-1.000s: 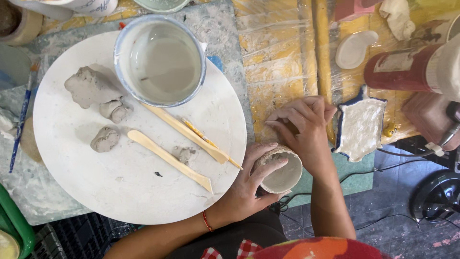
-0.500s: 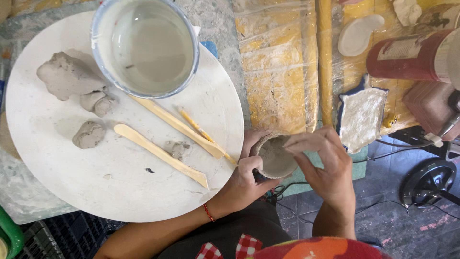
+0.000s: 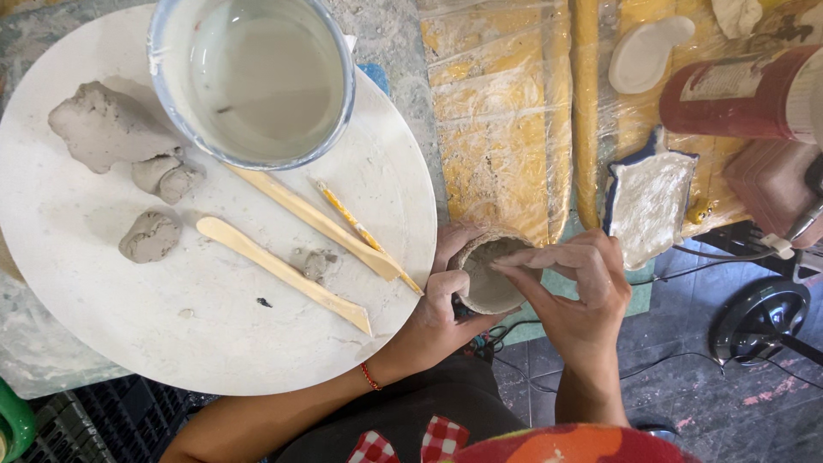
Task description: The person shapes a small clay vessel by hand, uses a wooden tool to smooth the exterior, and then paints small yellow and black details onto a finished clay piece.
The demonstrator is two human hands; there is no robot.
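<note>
A small grey clay cup (image 3: 490, 273) sits between both hands, just off the right edge of a round white board (image 3: 129, 283); the left hand (image 3: 437, 300) cups it from beneath and the side, grip closed around its wall; the right hand (image 3: 576, 287) pinches the rim, fingertips (image 3: 506, 261) narrow on the edge; left of the hands lie two wooden modelling tools (image 3: 291, 274) and a thin yellow stick (image 3: 364, 233); farther left, clay lumps (image 3: 111, 137); above them, a water tub (image 3: 253, 77).
</note>
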